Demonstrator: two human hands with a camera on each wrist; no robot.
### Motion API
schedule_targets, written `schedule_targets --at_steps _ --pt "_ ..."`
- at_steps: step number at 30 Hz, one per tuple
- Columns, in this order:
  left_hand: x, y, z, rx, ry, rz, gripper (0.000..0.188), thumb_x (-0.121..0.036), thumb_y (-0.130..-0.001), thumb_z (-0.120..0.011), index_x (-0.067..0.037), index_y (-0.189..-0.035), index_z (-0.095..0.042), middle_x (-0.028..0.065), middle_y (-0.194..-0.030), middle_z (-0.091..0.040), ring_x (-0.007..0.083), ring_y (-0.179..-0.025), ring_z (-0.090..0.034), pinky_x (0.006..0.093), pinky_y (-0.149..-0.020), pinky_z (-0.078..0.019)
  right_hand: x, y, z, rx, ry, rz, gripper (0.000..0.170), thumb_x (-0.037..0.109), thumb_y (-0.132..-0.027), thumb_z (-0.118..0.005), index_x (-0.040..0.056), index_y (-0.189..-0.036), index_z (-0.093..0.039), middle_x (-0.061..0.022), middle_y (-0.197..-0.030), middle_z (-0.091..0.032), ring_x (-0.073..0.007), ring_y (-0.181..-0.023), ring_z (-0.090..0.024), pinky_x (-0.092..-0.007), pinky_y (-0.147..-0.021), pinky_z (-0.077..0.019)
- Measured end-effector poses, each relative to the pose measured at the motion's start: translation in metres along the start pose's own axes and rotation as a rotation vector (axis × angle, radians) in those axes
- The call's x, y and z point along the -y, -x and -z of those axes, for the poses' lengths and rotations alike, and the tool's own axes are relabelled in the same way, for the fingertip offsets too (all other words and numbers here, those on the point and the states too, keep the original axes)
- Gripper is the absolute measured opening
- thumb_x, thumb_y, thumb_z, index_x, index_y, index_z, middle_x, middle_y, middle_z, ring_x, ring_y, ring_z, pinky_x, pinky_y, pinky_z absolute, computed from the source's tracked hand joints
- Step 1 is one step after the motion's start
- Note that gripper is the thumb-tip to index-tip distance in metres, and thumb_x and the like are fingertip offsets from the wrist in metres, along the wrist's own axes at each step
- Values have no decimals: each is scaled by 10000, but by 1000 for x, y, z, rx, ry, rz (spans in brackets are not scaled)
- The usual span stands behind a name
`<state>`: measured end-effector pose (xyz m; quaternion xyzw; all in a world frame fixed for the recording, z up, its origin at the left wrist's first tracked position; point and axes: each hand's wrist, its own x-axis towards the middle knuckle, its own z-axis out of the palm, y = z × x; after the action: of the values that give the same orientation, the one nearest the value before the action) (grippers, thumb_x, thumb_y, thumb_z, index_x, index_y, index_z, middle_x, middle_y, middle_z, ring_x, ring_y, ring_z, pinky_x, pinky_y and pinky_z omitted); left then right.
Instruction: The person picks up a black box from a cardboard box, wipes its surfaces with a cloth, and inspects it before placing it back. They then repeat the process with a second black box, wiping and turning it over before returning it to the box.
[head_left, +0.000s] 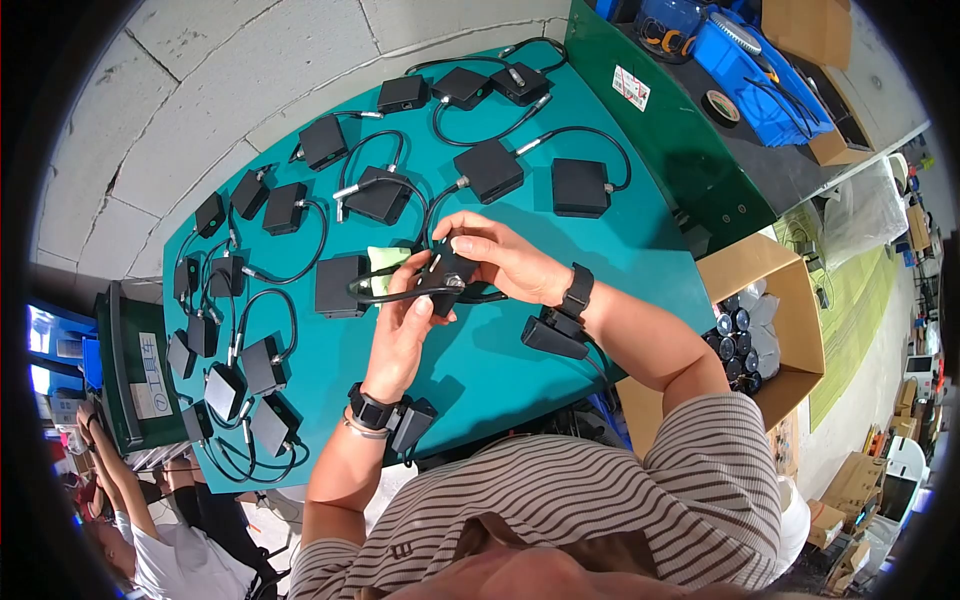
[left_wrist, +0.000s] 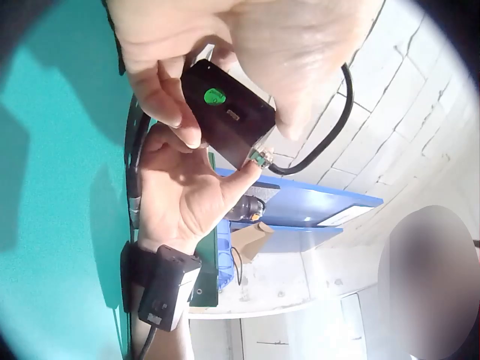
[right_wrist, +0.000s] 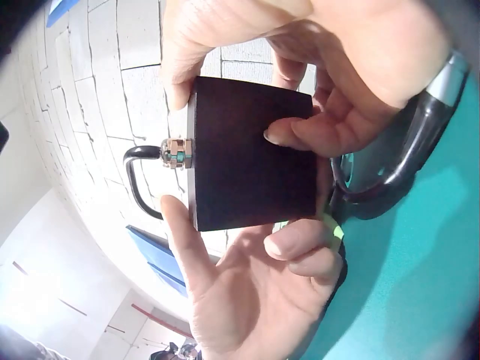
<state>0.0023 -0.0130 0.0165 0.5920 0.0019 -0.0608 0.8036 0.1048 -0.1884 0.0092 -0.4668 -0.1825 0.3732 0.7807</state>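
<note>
Both hands hold one flat black box (head_left: 447,268) above the teal table. My left hand (head_left: 394,340) grips it from the near left side, thumb and fingers on its edges. From the far right, my right hand (head_left: 512,262) pinches the same box, its thumb across the top in the head view. A metal connector (right_wrist: 177,154) sticks out of one side of the box, and a black cable (left_wrist: 334,135) curves away from it. One face carries a round green sticker (left_wrist: 214,97) and a small slot. The opposite face is plain black. A pale green cloth (head_left: 385,260) lies beside my left fingers.
Several similar black boxes with cables lie across the teal table (head_left: 480,370), one box (head_left: 340,287) just left of my hands. A cardboard carton (head_left: 800,325) with dark round items stands at the right. A green cabinet (head_left: 660,120) borders the far right; another person sits lower left.
</note>
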Motion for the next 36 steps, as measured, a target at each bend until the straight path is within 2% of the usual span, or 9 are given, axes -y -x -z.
schedule_targets --at_steps 6,16,23,25,28,32,34,36 --pt "-1 0 -1 3 -80 8 724 -430 -905 -599 -20 -1426 -308 44 -1111 -534 134 -884 -527 271 -786 -428 2 0 -2 0 11 -3 410 390 -906 -603 105 -1182 -501 -25 -1050 -511 -111 -965 -545 -316 -857 -483" --pt "1 1 2 23 -86 -16 714 -387 -911 -599 -19 -1441 -292 60 -1145 -537 143 -924 -550 282 -812 -448 -1 -2 0 -44 -15 -33 421 440 -927 -538 104 -1178 -509 -38 -1003 -513 -126 -933 -544 -329 -825 -481" --pt "2 1 2 20 -144 -12 741 -391 -895 -618 -18 -1446 -291 67 -1150 -541 146 -920 -556 286 -807 -457 -3 -3 2 -40 -5 -41 425 443 -924 -540 99 -1172 -508 -33 -987 -521 -124 -918 -551 -331 -826 -484" --pt "1 1 1 25 -172 -16 759 -400 -883 -633 -18 -1445 -295 69 -1147 -544 146 -913 -561 286 -802 -461 -1 -2 0 -14 -36 -37 346 439 -929 -562 148 -1117 -563 51 -914 -500 -27 -800 -477 -202 -675 -404" --pt "1 1 -3 19 -190 -23 797 -424 -855 -662 -25 -1444 -303 76 -1141 -548 148 -904 -573 287 -792 -471 1 0 -4 -10 -28 -38 355 433 -933 -556 142 -1135 -560 44 -905 -499 -29 -795 -473 -203 -667 -399" --pt "1 1 -4 24 -200 -43 811 -427 -840 -677 -40 -1446 -302 81 -1136 -543 155 -914 -580 290 -792 -475 -2 -2 0 -1 -12 -46 362 425 -935 -554 135 -1153 -555 34 -906 -505 -35 -803 -479 -206 -671 -403" --pt "3 1 -2 26 -202 -47 814 -428 -837 -680 -44 -1447 -301 81 -1134 -540 157 -919 -579 292 -792 -476 -2 -2 1 15 15 -39 451 424 -921 -557 78 -1204 -499 -41 -1035 -555 -123 -943 -565 -299 -836 -486" --pt "5 1 -1 24 -237 -51 822 -426 -833 -685 -46 -1449 -294 78 -1130 -530 157 -922 -576 291 -795 -475 -2 -2 1 26 7 -36 455 422 -922 -556 76 -1212 -496 -46 -1049 -558 -125 -957 -568 -299 -845 -485"
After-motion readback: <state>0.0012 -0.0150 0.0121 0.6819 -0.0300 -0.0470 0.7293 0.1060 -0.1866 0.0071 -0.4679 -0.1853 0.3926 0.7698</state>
